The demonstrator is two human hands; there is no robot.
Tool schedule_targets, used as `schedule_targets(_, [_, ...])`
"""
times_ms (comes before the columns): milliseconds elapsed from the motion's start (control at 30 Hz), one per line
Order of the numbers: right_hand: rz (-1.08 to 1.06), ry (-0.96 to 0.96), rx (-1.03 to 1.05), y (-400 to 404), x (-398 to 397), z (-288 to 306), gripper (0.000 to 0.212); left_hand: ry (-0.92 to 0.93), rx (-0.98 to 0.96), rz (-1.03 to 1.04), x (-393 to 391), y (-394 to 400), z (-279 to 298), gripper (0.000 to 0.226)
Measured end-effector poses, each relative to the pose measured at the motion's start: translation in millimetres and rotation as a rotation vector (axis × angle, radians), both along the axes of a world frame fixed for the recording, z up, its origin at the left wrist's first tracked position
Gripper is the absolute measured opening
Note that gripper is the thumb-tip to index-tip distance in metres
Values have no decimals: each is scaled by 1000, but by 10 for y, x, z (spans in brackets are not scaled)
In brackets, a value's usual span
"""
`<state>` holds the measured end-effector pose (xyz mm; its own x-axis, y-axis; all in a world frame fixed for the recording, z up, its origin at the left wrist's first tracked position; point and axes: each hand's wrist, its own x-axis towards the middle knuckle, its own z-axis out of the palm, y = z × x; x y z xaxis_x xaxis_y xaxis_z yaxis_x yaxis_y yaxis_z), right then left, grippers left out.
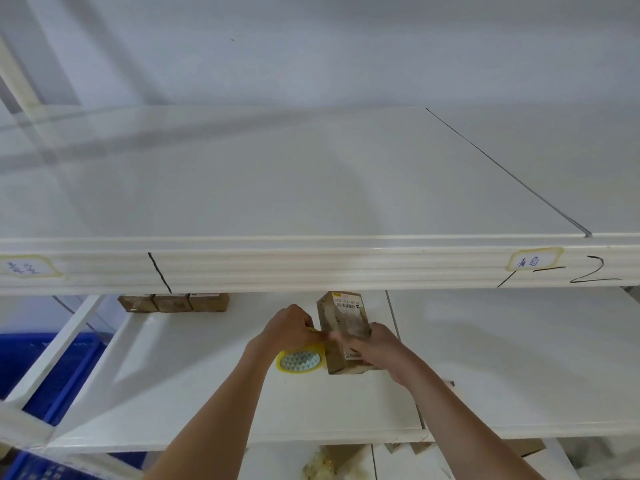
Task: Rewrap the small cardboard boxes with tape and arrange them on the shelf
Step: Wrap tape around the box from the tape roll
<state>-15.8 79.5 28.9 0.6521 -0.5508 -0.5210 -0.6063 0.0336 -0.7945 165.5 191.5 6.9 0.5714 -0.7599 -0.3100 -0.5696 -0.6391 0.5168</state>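
A small cardboard box (341, 317) with a white barcode label stands upright on the white lower shelf (194, 393). My right hand (374, 348) grips its lower right side. My left hand (289, 329) grips a yellow-rimmed tape roll (300, 360) just left of the box, fingers pinched at the box's left edge. Three small cardboard boxes (173, 302) sit in a row at the back left of the same shelf, partly hidden by the upper shelf's front beam.
The upper shelf (277, 188) spans the view, its front beam (311, 268) carrying handwritten labels and marker lines. Blue plastic crates (41, 368) stand at the lower left beyond a white frame bar. More cardboard shows under the lower shelf.
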Motion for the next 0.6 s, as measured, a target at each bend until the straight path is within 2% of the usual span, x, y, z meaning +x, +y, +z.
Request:
schedule_targets(67, [-4,25,-32,5,55,-38,81,-21,-2,-4,-26,-42,-3,49])
schedule_targets(100, [-18,22,-30,6,74,-24,81,-24,-5,-2,-31,-51,-12,47])
schedule_targets(167, [-35,-2,-31,-36,87,-14,65,11,-16,22,-29,-48,-26,47])
schedule_targets(233, [-62,-14,-37,-77,65,1,46,143,-73,66,-1,-6,-25,56])
schedule_targets(300, [-128,-25,-27,-132,24,-36,38,249,-129,69,64,47,-14,55])
schedule_targets(400, [-152,-30,-5,-165,-21,-72,36,284,-126,11,143,98,-2,33])
schedule_targets(533, [-148,-37,2,-147,-20,-77,38,287,-90,7,177,99,-7,35])
schedule_targets(600, [-159,-50,31,-141,-33,-88,40,211,-45,5,182,116,0,38])
